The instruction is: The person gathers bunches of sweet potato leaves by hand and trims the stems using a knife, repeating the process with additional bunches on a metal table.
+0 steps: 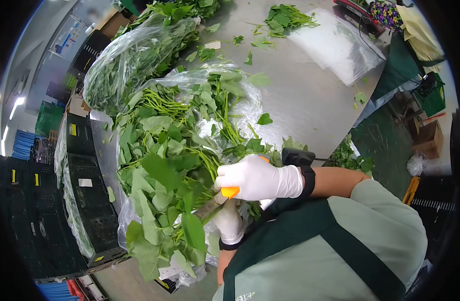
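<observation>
My right hand [255, 178], in a white glove, is closed around an orange-handled tool [230, 192]; orange shows at both ends of the fist, and the kind of tool cannot be made out. Just below it, my left hand [228, 224], also gloved, grips a bunch of leafy green stems [157, 200], with its fingers partly covered by leaves and by the right hand. Large heart-shaped leaves spread to the left of both hands. Beyond them, more loose leafy greens [164, 103] lie on clear plastic film [252, 100] on the metal table [290, 85].
A clear bag full of greens [134, 65] stands at the back left. At the back right are a stack of clear plastic bags [335, 45] and a small bunch of greens [288, 20]. Dark crates [87, 200] line the left side. Cardboard boxes [428, 139] sit on the right.
</observation>
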`<state>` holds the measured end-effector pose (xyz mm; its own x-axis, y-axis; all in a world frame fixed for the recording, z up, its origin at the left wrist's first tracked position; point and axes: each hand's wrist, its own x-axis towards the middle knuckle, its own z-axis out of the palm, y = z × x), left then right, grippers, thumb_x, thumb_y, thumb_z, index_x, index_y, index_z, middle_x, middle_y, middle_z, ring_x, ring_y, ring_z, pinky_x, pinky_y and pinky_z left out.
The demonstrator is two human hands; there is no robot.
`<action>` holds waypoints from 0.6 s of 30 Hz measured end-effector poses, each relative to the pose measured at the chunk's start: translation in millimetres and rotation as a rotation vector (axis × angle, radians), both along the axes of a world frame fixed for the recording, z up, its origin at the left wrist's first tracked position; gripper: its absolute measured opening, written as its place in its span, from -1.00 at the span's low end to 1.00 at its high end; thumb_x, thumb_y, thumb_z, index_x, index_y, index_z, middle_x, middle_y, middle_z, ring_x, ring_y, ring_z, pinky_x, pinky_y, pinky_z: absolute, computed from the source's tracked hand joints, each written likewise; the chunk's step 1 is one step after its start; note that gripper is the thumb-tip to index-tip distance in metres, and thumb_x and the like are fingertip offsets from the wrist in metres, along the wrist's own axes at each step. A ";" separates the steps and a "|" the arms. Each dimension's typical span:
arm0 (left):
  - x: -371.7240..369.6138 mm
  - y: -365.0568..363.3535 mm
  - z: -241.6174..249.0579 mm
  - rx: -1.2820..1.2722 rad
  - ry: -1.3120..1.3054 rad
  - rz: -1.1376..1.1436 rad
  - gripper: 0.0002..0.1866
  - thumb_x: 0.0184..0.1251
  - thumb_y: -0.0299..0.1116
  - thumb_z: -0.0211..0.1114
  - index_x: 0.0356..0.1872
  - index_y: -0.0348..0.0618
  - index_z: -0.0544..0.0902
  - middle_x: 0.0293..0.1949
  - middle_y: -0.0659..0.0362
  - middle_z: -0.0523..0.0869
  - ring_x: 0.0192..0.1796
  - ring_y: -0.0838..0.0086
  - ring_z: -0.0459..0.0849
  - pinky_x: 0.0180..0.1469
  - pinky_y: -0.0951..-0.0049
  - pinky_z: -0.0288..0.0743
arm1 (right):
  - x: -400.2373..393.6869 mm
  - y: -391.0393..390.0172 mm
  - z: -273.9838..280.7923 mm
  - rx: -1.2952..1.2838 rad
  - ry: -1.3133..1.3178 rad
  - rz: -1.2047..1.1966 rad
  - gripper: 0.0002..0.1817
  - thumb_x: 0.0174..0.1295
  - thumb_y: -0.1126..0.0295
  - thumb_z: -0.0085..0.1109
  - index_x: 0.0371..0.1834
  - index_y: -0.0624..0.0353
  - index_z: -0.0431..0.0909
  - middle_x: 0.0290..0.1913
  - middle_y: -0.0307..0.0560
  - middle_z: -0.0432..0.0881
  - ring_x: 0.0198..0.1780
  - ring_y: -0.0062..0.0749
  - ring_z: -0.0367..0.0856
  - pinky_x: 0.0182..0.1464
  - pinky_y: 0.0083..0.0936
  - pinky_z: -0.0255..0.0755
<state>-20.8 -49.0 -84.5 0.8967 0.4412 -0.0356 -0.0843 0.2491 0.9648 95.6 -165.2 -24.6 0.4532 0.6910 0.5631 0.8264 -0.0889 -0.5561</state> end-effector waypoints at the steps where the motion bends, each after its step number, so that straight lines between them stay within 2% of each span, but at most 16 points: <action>1: -2.0 2.0 -1.7 0.060 0.007 -0.030 -0.62 0.24 -0.44 0.32 0.07 -0.14 0.45 -0.09 0.25 0.56 -0.18 0.60 0.50 -0.22 0.57 0.39 | -1.4 0.3 -2.1 0.000 0.002 0.002 -0.87 0.01 0.34 0.19 -0.37 0.00 0.49 -0.43 -0.23 0.43 -0.52 -0.28 0.54 -0.57 -0.39 0.39; 3: -1.2 -6.0 -5.5 0.047 -0.009 0.059 -0.64 0.26 -0.46 0.29 0.06 -0.15 0.45 -0.08 0.21 0.56 -0.13 0.55 0.54 -0.15 0.50 0.44 | -3.9 -2.2 -6.5 -0.045 0.015 0.098 -0.87 0.00 0.35 0.19 -0.38 0.01 0.48 -0.44 -0.22 0.42 -0.53 -0.28 0.54 -0.58 -0.37 0.38; 5: 0.6 -6.3 -11.3 -0.156 -0.026 0.163 -0.67 0.27 -0.47 0.26 0.04 -0.17 0.46 -0.06 0.19 0.56 -0.08 0.48 0.55 -0.04 0.41 0.47 | -2.6 -12.3 0.8 -0.122 0.065 0.138 -0.87 0.06 0.32 0.21 -0.42 0.06 0.46 -0.46 -0.18 0.46 -0.51 -0.22 0.55 -0.53 -0.36 0.40; 6: 1.5 -1.8 -8.4 -0.104 -0.013 0.143 -0.65 0.27 -0.50 0.24 0.07 -0.21 0.45 -0.02 0.18 0.55 0.01 0.41 0.55 0.10 0.33 0.44 | 2.4 -19.1 3.0 -0.176 0.211 0.302 -0.84 0.09 0.29 0.23 -0.42 0.09 0.48 -0.47 -0.15 0.49 -0.50 -0.18 0.55 -0.50 -0.36 0.40; 7: 5.1 2.1 5.9 -0.075 0.133 0.096 -0.60 0.27 -0.53 0.23 0.13 -0.24 0.41 0.04 0.18 0.53 0.07 0.41 0.52 0.16 0.32 0.40 | 6.6 -23.5 5.9 -0.230 0.357 0.466 -0.80 0.12 0.25 0.25 -0.42 0.12 0.49 -0.49 -0.12 0.51 -0.49 -0.14 0.55 -0.47 -0.36 0.40; 9: 6.0 11.2 -4.5 -0.173 -0.038 -0.022 -0.61 0.27 -0.56 0.23 0.12 -0.22 0.42 0.01 0.19 0.54 0.04 0.46 0.53 0.11 0.41 0.43 | 10.6 -24.3 9.3 -0.225 0.421 0.405 -0.74 0.13 0.19 0.29 -0.36 0.15 0.52 -0.48 -0.06 0.57 -0.43 -0.11 0.59 -0.39 -0.39 0.44; 11: 8.7 2.1 12.2 -0.241 -0.033 -0.046 -0.62 0.28 -0.56 0.23 0.12 -0.22 0.43 -0.01 0.20 0.54 0.01 0.49 0.53 0.08 0.47 0.43 | 14.7 -19.7 9.1 -0.043 0.396 0.059 -0.72 0.11 0.18 0.30 -0.26 0.13 0.57 -0.44 -0.04 0.61 -0.39 -0.15 0.63 -0.35 -0.43 0.48; 12: 12.5 -6.1 18.5 -0.210 0.008 0.049 -0.67 0.27 -0.58 0.23 0.05 -0.20 0.45 -0.10 0.22 0.54 -0.14 0.56 0.49 -0.08 0.54 0.39 | 15.6 -17.1 15.3 0.058 0.414 0.018 -0.69 0.10 0.18 0.31 -0.17 0.10 0.56 -0.40 -0.05 0.63 -0.36 -0.16 0.65 -0.32 -0.43 0.51; 13: 14.1 -10.2 21.3 -0.179 0.050 0.145 -0.71 0.25 -0.60 0.23 -0.01 -0.18 0.48 -0.20 0.25 0.54 -0.29 0.62 0.46 -0.24 0.62 0.35 | 16.6 -15.0 18.4 0.060 0.415 0.014 -0.69 0.10 0.18 0.31 -0.17 0.10 0.56 -0.40 -0.05 0.63 -0.36 -0.16 0.65 -0.32 -0.43 0.51; 14: 10.2 -8.4 20.3 -0.102 0.101 0.095 -0.71 0.27 -0.59 0.22 0.00 -0.17 0.47 -0.25 0.27 0.53 -0.33 0.65 0.42 -0.28 0.63 0.32 | 17.1 -13.3 20.6 -0.001 0.366 -0.028 -0.66 0.09 0.17 0.31 -0.13 0.08 0.56 -0.40 -0.08 0.64 -0.36 -0.15 0.65 -0.33 -0.42 0.52; 17: 9.2 -16.8 24.5 -0.094 0.069 0.136 -0.72 0.27 -0.60 0.22 -0.02 -0.16 0.47 -0.30 0.29 0.52 -0.35 0.64 0.43 -0.27 0.63 0.33 | 14.6 -5.4 15.7 -0.127 0.282 -0.056 -0.65 0.04 0.23 0.31 -0.09 0.02 0.54 -0.39 -0.15 0.64 -0.37 -0.17 0.65 -0.37 -0.38 0.52; 18: 8.0 -15.1 22.2 -0.177 0.107 0.152 -0.74 0.26 -0.60 0.24 -0.06 -0.17 0.49 -0.34 0.29 0.53 -0.37 0.64 0.43 -0.28 0.61 0.34 | 11.8 -4.0 13.7 -0.125 0.218 -0.050 -0.71 0.04 0.27 0.26 -0.15 0.02 0.53 -0.39 -0.15 0.63 -0.36 -0.16 0.65 -0.37 -0.34 0.50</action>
